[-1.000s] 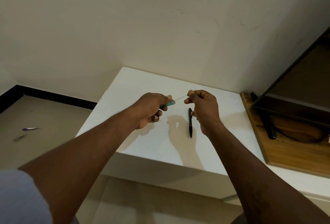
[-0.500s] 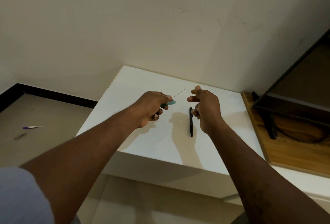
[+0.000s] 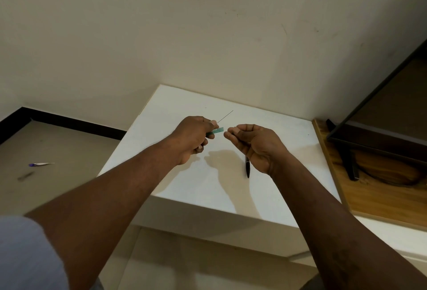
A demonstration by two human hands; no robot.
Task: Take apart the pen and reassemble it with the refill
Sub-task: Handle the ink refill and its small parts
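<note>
Left hand [image 3: 191,137]: clenched round teal barrel [image 3: 216,130], held above worktop [image 3: 300,141], barrel end toward the right hand.
Right hand [image 3: 254,144]: just beside the barrel end, apart from it, fingers curled toward thumb; cannot tell whether pinching some small part or nothing.
Refill [image 3: 225,116]: thin as wire, rising past the left thumb, slanting up and away; unclear whether seated in the barrel or merely pinched alongside.
Black pen [image 3: 247,170]: flat on worktop, partly hidden under the right hand, untouched.
Handling, barrel: likely light, stiff, smooth plastic; probably slippery, so best gripped round the middle.
Handling, refill: likely very light and springy, easy to bend or kink; best pinched close to the barrel mouth and guided straight, never pushed from the far tip.
Writing: no brand, label or lettering legible on either pen.
Floor [image 3: 69,146]: small purple-tipped item [image 3: 41,164] lying well apart, left of worktop.
</note>
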